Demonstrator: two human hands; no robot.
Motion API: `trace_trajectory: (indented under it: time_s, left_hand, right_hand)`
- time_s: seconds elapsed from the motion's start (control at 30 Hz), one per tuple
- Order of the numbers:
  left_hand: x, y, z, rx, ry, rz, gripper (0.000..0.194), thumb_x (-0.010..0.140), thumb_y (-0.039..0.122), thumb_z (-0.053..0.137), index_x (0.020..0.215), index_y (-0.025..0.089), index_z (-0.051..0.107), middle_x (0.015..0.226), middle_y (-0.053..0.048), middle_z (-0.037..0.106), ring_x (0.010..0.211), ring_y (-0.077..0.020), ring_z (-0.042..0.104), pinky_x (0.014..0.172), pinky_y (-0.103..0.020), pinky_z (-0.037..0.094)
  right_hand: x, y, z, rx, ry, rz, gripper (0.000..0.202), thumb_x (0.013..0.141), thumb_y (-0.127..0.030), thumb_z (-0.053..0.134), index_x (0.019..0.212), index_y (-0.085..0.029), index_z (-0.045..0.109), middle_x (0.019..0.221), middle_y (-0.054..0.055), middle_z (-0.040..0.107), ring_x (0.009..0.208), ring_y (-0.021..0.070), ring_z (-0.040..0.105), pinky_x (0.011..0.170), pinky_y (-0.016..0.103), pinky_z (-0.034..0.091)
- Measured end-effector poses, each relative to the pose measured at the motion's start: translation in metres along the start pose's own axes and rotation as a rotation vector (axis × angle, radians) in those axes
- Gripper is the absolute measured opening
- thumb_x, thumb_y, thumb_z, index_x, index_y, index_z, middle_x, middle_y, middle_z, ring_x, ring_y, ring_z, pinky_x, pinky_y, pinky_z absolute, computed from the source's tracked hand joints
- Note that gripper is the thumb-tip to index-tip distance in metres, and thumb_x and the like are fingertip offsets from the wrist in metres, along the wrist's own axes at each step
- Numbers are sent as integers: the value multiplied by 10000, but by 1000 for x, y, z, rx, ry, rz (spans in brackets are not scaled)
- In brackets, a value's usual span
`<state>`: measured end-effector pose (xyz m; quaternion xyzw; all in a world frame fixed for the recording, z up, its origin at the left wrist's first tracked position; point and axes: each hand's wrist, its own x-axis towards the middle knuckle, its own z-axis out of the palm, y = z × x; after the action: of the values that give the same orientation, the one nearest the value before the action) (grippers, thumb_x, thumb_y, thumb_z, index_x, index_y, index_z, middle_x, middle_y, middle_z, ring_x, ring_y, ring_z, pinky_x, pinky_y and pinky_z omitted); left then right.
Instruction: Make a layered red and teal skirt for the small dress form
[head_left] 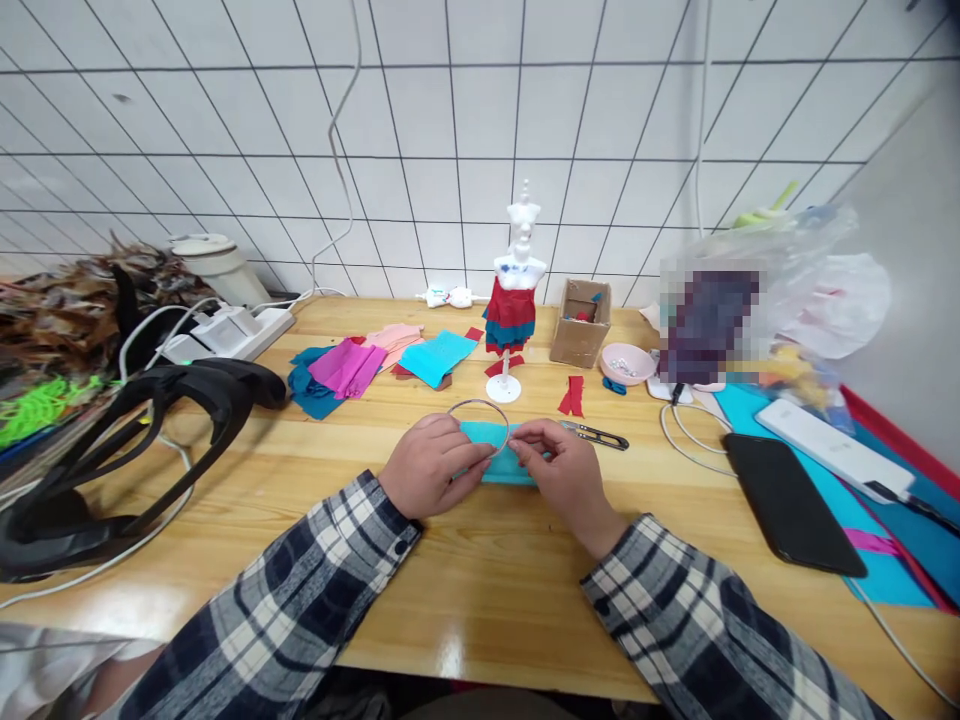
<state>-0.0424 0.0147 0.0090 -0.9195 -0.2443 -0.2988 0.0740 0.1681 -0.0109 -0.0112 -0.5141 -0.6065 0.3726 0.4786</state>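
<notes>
A thin metallic hoop (480,402) is pinched between my two hands. My left hand (435,465) has its fingers closed on the hoop's lower left side. My right hand (564,470) pinches it on the right, and whether a smaller piece is also in those fingers cannot be made out. Under both hands lies a folded light-blue sheet (510,473) that looks like crepe paper. Just behind my right hand are thread snips (606,437), partly covered by it. Beyond the hoop stands a small white dress-form stand (521,270) wrapped in a red and blue skirt (511,312).
Coloured sheets (349,370) lie at back left. A cardboard box (582,325), a pink bowl (630,362) of small pieces and red strips (572,396) are right of the stand. A black phone (795,500) lies right; a black headset frame (202,400) and power strip (259,335) left.
</notes>
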Motion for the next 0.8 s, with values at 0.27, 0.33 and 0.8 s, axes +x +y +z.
trace_trajectory:
  time_s: [0.27,0.33,0.8]
  left_hand:
    - [-2,-5,-6,-65,-121,-152,263,931,243,429,1013,158,664,758,-68,667,734,-203,561,711,-364,415]
    - [-3,-8,-7,-62,-94,-187,250,931,237,429,944,159,667,730,-64,658,711,-198,558,695,-354,411]
    - [-4,-20,-12,-514,46,-760,287,844,327,487,634,172,607,577,4,585,559,-131,529,570,-250,415]
  right_hand:
    - [0,-5,-10,-260,72,-222,127,924,-302,493,849,-216,547,762,20,588,672,160,541,620,285,439]
    - [-3,-7,-11,-295,42,-281,122,942,-282,468,857,-215,526,771,21,578,695,163,536,636,285,426]
    - [-13,-20,-7,-485,-57,-708,164,913,-89,408,877,-211,512,804,46,597,764,175,534,667,281,427]
